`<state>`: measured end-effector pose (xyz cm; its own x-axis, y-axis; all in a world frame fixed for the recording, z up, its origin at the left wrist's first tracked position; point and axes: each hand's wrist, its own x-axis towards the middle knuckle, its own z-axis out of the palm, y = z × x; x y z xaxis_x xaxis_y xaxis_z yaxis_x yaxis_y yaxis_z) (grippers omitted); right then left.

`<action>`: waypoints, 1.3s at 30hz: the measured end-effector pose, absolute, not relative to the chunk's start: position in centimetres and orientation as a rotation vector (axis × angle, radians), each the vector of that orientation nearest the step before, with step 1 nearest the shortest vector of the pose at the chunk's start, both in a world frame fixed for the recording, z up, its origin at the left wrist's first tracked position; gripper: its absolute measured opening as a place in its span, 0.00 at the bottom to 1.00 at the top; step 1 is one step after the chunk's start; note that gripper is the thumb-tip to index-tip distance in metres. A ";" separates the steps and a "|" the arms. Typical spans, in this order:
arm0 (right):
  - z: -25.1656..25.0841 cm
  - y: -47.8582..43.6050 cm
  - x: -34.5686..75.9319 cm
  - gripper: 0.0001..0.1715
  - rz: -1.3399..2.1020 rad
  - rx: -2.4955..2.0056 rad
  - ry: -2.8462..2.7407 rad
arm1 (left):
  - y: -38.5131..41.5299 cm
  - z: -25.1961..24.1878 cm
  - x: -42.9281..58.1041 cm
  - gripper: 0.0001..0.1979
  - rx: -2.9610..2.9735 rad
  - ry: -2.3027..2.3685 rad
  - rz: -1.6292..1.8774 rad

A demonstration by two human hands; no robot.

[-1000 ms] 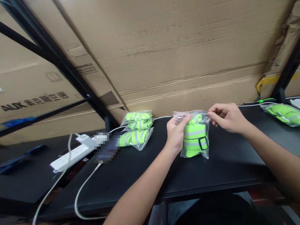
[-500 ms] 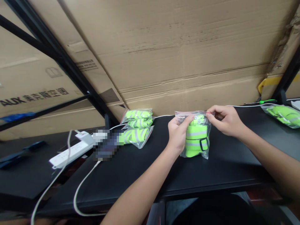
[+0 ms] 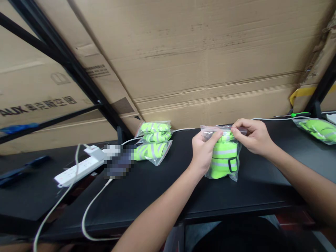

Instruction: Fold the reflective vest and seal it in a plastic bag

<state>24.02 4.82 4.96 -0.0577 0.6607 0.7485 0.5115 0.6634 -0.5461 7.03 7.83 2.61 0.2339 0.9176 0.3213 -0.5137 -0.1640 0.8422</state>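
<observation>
A clear zip bag (image 3: 224, 161) holds a folded bright yellow-green strap with grey reflective stripes and a black buckle. It stands upright over the black table (image 3: 162, 189); whether its bottom touches the table I cannot tell. My left hand (image 3: 204, 148) grips the bag's upper left side, thumb on the front. At the top right corner my right hand (image 3: 250, 136) pinches the bag's edge near the zip seal. Part of the seal is hidden by the fingers.
Several similar bags (image 3: 153, 140) are stacked at the back left, beside a pixelated patch. A white power strip (image 3: 81, 169) with cables lies further left. Another filled bag (image 3: 319, 129) and a green-handled tool (image 3: 299, 114) lie at the right. Cardboard (image 3: 204, 63) stands behind.
The bag and my left hand have shifted slightly right and down. My right hand stays near the same place, now further in from the bag's corner along its top edge.
</observation>
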 end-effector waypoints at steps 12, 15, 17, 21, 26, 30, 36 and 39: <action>5.2 4.6 23.9 0.10 0.259 -0.951 -1.740 | 7.6 2.7 7.1 0.11 1.173 0.448 1.353; 5.1 4.6 23.9 0.09 0.229 -0.966 -1.707 | 7.8 2.6 7.2 0.11 1.092 0.411 1.368; 5.0 4.6 23.9 0.08 0.204 -0.979 -1.683 | 8.0 2.5 7.3 0.10 1.065 0.396 1.407; 5.2 4.6 23.9 0.09 0.244 -0.983 -1.661 | 8.4 2.2 7.3 0.07 1.121 0.409 1.502; 5.6 4.4 23.9 0.10 0.251 -1.006 -1.702 | 8.2 2.0 7.2 0.07 1.254 0.427 1.556; 5.5 4.3 23.8 0.08 0.243 -0.971 -1.665 | 7.8 2.3 7.2 0.07 1.351 0.436 1.592; 6.1 4.0 24.3 0.06 0.176 -1.000 -1.740 | 7.1 2.8 7.4 0.07 1.412 0.472 1.601; 6.9 3.6 24.7 0.04 0.132 -1.035 -1.829 | 6.5 3.0 7.6 0.07 1.431 0.475 1.595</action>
<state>24.67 3.59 6.89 -0.1452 0.6985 0.7008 0.5909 0.6293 -0.5048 7.57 6.51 3.00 0.0891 0.8132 0.5751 -0.3662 -0.5102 0.7782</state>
